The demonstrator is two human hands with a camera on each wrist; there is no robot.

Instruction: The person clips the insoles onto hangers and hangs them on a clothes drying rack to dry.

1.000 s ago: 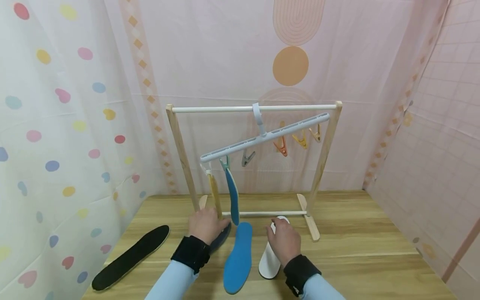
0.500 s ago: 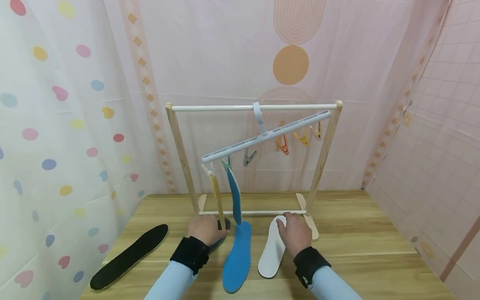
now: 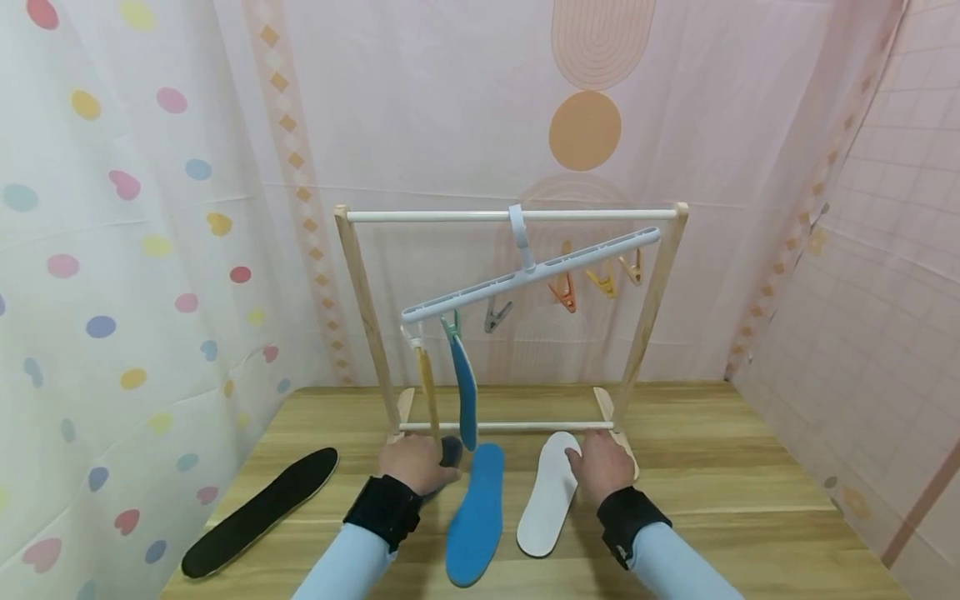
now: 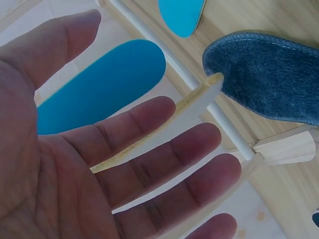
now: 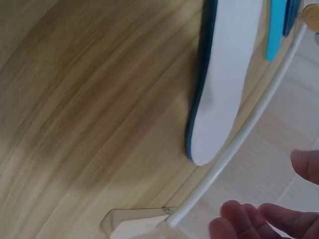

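Note:
My left hand (image 3: 414,463) is held above the dark blue fuzzy insole (image 4: 264,74), fingers spread straight beside a hanging insole with a yellowish edge (image 3: 427,387). Beside that one, a blue insole (image 3: 464,392) hangs from a green clip (image 3: 451,324). Both are on the tilted white clip hanger (image 3: 480,292). To the right, my right hand (image 3: 604,467) is raised near the foot of the rack, with loosely bent fingers around nothing in the right wrist view. Just left of it lies a white insole (image 3: 551,492), and a bright blue insole (image 3: 476,517) lies between the hands.
A wooden rack with a white top rod (image 3: 427,217) and a white lower rod (image 3: 540,427) stands on the wooden table (image 3: 735,500). Grey, orange and yellow clips (image 3: 602,280) hang without insoles. A black insole (image 3: 262,512) lies at the left.
My right hand has moved right, away from over the white insole, uncovering more of it. The left hand has barely shifted. The hanging insoles and hanger sway slightly.

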